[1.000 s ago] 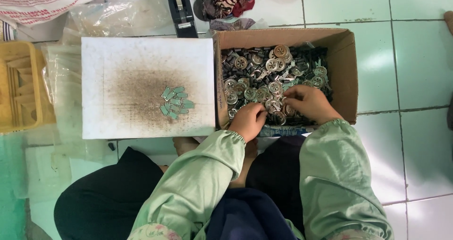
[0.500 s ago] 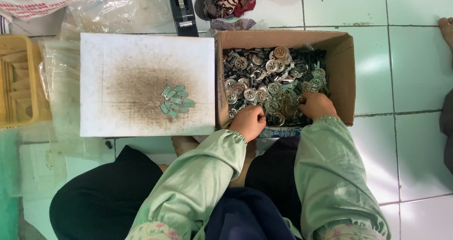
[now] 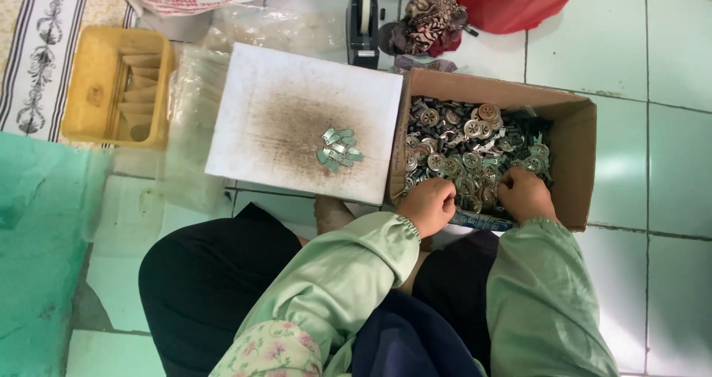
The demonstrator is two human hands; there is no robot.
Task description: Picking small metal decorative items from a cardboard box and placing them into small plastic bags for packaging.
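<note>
We see both hands in the box [image 3: 575,136] at right centre of the frame, on the metal parts [image 3: 475,151] filling it. Left hand [image 3: 429,205] fingers curled shut at the near edge, hold unclear; right hand [image 3: 525,193] fingers buried in parts, grip can't tell. White board [image 3: 252,99] centre-left carries a small pile of tabs [image 3: 338,149].

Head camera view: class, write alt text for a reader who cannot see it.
Both hands, left hand and right hand, dig into a cardboard box of small metal parts. Beside it, a stained white board holds a small pile of parts.
</note>
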